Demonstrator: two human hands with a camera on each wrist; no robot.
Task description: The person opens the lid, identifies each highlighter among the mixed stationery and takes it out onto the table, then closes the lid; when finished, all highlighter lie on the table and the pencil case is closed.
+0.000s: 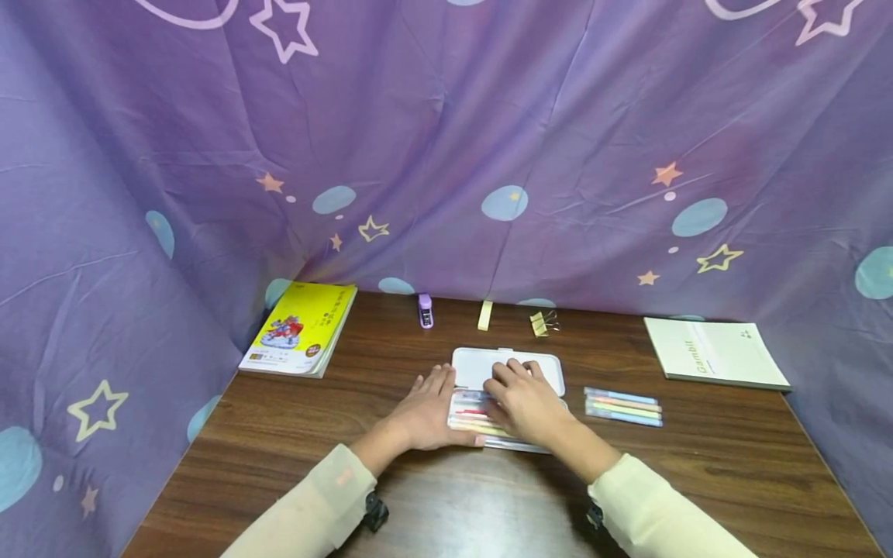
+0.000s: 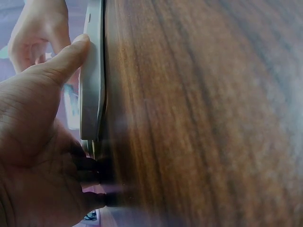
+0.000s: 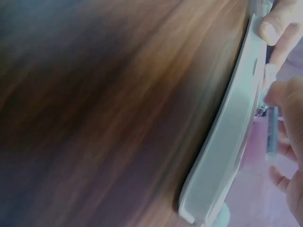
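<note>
An open white pencil case (image 1: 515, 446) lies on the table with its lid (image 1: 478, 367) folded back. Several coloured pens (image 1: 466, 423) lie inside it. My left hand (image 1: 427, 412) rests against the left end of the case, its thumb (image 2: 75, 52) on the front wall and its other fingers fairly straight beside the end. Over the right part of the case is my right hand (image 1: 525, 399), fingers bent downward. In the right wrist view it holds a slim pen (image 3: 272, 130) with a greyish end; the head view hides most of that pen.
Several pens (image 1: 623, 407) lie side by side right of the case. Behind it are a purple stapler (image 1: 425, 311), a pale yellow strip (image 1: 484, 315) and a binder clip (image 1: 540, 324). Yellow books (image 1: 300, 329) lie at left, a pale notebook (image 1: 717, 353) at right. A purple curtain (image 1: 446, 139) hangs behind.
</note>
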